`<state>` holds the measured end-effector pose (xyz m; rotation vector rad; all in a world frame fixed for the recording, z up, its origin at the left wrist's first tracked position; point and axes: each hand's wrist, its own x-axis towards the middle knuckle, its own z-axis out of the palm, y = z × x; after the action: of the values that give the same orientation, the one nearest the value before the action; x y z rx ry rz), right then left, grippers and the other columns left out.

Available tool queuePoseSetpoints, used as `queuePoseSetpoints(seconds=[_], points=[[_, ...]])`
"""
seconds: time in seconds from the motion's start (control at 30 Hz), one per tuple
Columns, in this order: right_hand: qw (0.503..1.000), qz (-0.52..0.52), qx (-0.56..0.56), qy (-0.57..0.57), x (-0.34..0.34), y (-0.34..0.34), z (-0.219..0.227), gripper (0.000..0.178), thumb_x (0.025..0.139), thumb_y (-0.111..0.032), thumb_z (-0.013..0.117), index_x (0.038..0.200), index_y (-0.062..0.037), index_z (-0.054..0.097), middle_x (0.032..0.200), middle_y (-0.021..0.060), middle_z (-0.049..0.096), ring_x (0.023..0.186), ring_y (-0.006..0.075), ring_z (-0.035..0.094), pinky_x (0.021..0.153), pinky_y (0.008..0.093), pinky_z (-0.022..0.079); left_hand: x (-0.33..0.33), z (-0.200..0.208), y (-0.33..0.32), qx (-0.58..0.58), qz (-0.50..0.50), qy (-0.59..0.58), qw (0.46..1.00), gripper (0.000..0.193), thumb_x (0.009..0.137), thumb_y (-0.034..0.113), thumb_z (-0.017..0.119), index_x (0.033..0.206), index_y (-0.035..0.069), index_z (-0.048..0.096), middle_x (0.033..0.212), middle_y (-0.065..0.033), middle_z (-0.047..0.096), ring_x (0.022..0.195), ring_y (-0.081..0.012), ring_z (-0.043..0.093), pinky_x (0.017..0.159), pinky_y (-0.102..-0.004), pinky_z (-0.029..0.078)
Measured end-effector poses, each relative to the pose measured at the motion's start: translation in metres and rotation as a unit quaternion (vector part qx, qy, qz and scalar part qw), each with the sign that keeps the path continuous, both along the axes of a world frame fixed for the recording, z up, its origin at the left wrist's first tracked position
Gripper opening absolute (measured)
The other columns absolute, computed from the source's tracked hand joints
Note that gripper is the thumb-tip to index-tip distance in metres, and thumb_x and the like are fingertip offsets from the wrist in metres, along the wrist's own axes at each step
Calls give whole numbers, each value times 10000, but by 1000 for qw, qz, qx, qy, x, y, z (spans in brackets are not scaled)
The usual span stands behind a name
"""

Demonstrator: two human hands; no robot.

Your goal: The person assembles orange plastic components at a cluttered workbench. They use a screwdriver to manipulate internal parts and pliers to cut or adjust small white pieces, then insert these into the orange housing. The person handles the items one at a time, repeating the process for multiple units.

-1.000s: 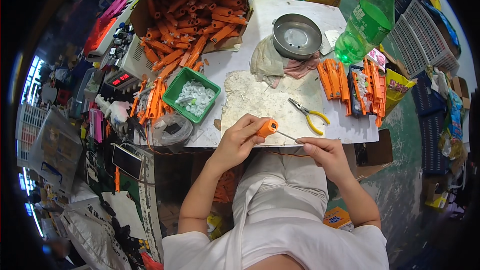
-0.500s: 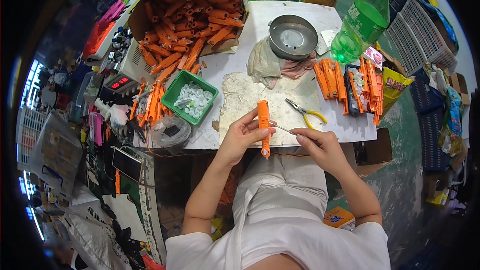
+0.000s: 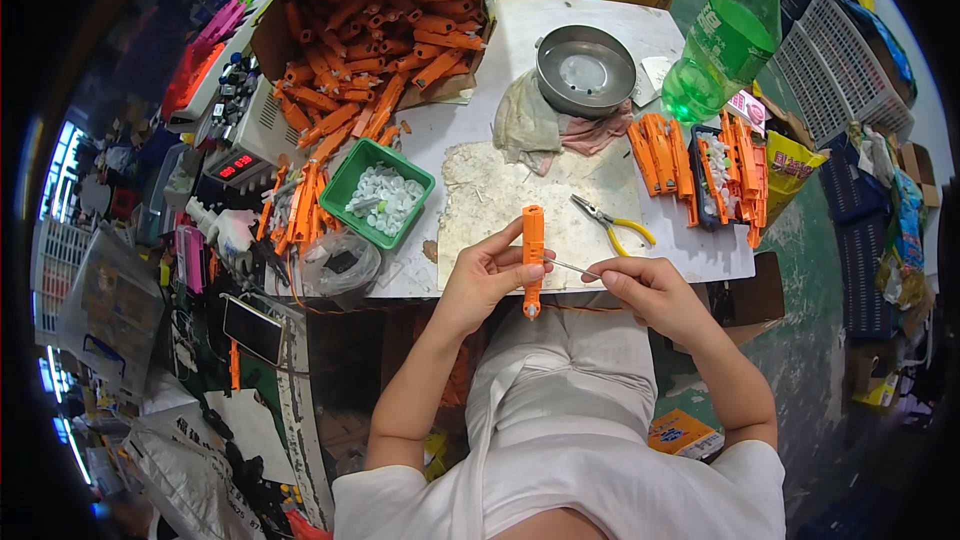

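An upright, long orange plastic piece (image 3: 533, 240) is pinched between the thumb and fingers of my left hand (image 3: 480, 285), just over the table's front edge. My right hand (image 3: 655, 295) is closed on the end of a thin metal rod-like tool (image 3: 574, 267). The tool's far end points at the right side of the orange piece, close to my left fingertips; whether it touches the piece I cannot tell. Yellow-handled pliers (image 3: 620, 227) lie slightly spread beyond my right hand, on a pale, worn work mat (image 3: 480, 185).
A green tray (image 3: 338, 180) of small translucent pieces stands left, below a box heaped with orange pieces (image 3: 380, 50). Farther back are a metal bowl (image 3: 560, 90), cloths (image 3: 525, 125) and a green bottle (image 3: 730, 40). More orange pieces (image 3: 655, 155) lie right, beside a small dark tray (image 3: 708, 215).
My right hand has shifted slightly right and down with the tool, and more of the rod shows between the hands. The orange piece has moved a little right and down.
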<state>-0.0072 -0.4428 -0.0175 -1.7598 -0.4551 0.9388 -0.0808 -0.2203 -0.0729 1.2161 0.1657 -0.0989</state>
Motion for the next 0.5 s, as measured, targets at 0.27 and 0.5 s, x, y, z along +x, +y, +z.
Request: queuePoseSetpoints(seconds=[0.27,0.5], points=[[1000,6,-8,12,2,-4,7,281,961,-252,498,1084,-51,650,599,-73,431,530,17,340,476,207,295,1,3,-1,11,-20,3,1000,645,833,41,653,1393,-4,337,1087,-185,631,964,-205,640,844,-313,515],[981,10,33,192,12,-15,-12,277,945,-211,520,1132,-24,603,597,-88,398,509,52,415,440,228,348,-9,1,-7,54,-40,28,997,652,842,22,642,1399,-31,306,1081,-161,628,983,-198,629,864,-298,499]])
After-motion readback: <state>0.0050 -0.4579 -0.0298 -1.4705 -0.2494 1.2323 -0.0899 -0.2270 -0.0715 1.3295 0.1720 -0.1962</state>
